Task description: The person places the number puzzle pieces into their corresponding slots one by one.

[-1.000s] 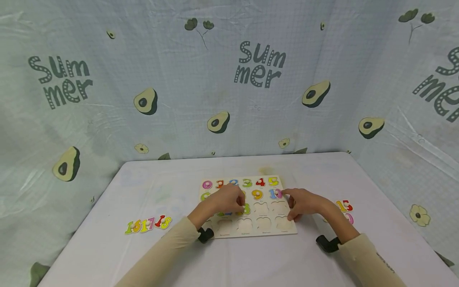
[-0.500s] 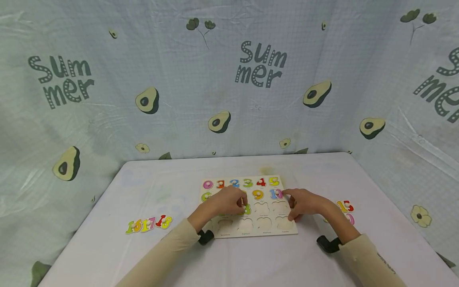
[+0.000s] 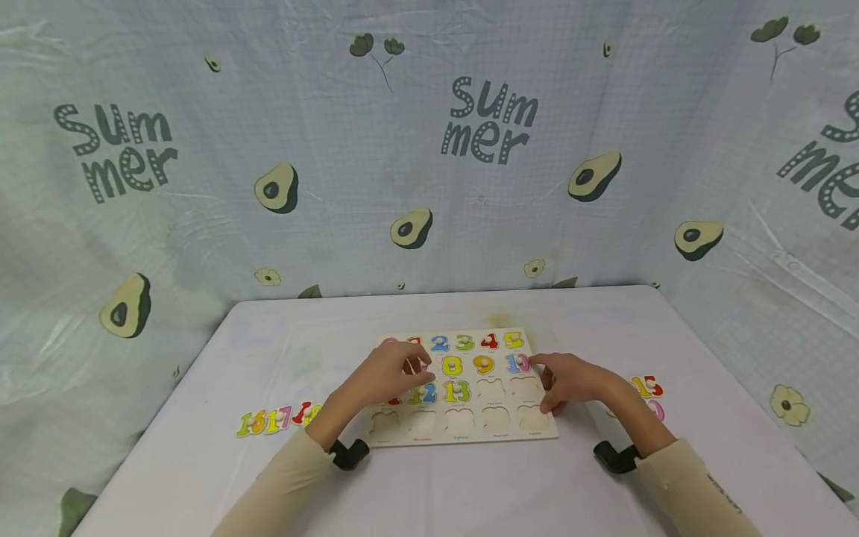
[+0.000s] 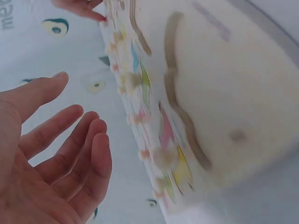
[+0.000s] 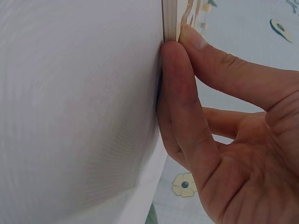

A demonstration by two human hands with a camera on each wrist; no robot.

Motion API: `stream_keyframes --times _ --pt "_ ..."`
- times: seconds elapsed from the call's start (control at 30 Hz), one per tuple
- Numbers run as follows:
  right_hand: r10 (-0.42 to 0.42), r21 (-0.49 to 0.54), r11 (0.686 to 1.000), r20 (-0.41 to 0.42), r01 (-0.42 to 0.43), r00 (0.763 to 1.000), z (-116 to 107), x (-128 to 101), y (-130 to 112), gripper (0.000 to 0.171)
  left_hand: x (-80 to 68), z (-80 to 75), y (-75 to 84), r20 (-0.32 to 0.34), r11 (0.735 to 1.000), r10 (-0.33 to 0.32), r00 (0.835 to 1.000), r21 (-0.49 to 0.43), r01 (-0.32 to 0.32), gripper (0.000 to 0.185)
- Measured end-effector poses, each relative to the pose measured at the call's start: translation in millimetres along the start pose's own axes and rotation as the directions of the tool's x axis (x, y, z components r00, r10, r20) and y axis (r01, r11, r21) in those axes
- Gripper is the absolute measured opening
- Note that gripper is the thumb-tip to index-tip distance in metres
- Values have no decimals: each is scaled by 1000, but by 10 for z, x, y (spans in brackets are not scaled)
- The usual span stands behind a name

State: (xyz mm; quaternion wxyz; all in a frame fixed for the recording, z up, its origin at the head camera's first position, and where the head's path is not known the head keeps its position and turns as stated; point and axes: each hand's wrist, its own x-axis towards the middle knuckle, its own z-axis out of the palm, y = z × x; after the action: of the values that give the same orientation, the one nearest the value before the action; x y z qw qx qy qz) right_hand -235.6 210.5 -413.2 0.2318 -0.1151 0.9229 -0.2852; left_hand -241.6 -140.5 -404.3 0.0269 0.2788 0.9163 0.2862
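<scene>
pinches the right edge of the puzzle board [image 3: 429, 443] with the right hand [image 3: 570, 378], thumb and fingers close together at the rim near number 10 [image 3: 519, 363]. holds the left hand [image 3: 389, 371] above the left part of the board, fingers loosely bent and apart from the thumb, near number 12 [image 3: 427, 393]. has bare recesses [image 3: 495, 417] along the whole front row. has number 16 [image 3: 252, 423], number 17 [image 3: 277, 419] and number 18 [image 3: 305, 412] side by side on the tabletop [image 3: 470, 492], left of the board, and number 15 [image 3: 647, 385] well to its right, behind the right wrist [image 3: 624, 406].
</scene>
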Motion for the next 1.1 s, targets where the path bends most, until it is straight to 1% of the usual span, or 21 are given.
stream_keyframes --times 0.1,0.23,0.3,0.37,0.5,0.6,0.8,0.87,1.0,1.1 --pt "-1 6 1000 -6 1 1000 -4 -5 -7 88 -98 -66 -96 -53 999 -51 997 -13 50 26" --pt "-9 -1 1000 -11 9 1000 -10 -18 -16 88 -229 -143 -229 -110 994 -107 988 -25 105 26" --pt "-9 -1 1000 -13 9 1000 -12 -22 -15 87 -288 -174 -292 -125 991 -131 984 -32 128 27" --pt "-10 2 1000 -12 10 1000 -12 -24 -12 87 -343 -197 -339 -128 985 -170 977 -37 167 30" --pt "-16 3 1000 -9 16 1000 -9 -20 -2 87 -427 -203 -423 -106 965 -261 959 -48 258 47" --pt "-21 6 1000 -6 21 1000 -5 -16 3 87 -472 -185 -474 -78 954 -299 951 -67 294 60" --pt "-17 1 1000 3 17 1000 -6 -42 15 87 -513 -136 -548 6 944 -311 951 -115 309 68" --pt "-19 -22 1000 2 19 1000 -23 -61 7 87 -519 -131 -564 31 939 -318 948 -125 319 70" --pt "-34 -55 998 -32 32 999 -98 -96 6 85 -523 -135 -576 61 935 -323 945 -136 328 75" --pt "-42 -39 998 -63 39 997 -200 -124 32 82 -526 -138 -576 71 936 -314 947 -145 321 78"
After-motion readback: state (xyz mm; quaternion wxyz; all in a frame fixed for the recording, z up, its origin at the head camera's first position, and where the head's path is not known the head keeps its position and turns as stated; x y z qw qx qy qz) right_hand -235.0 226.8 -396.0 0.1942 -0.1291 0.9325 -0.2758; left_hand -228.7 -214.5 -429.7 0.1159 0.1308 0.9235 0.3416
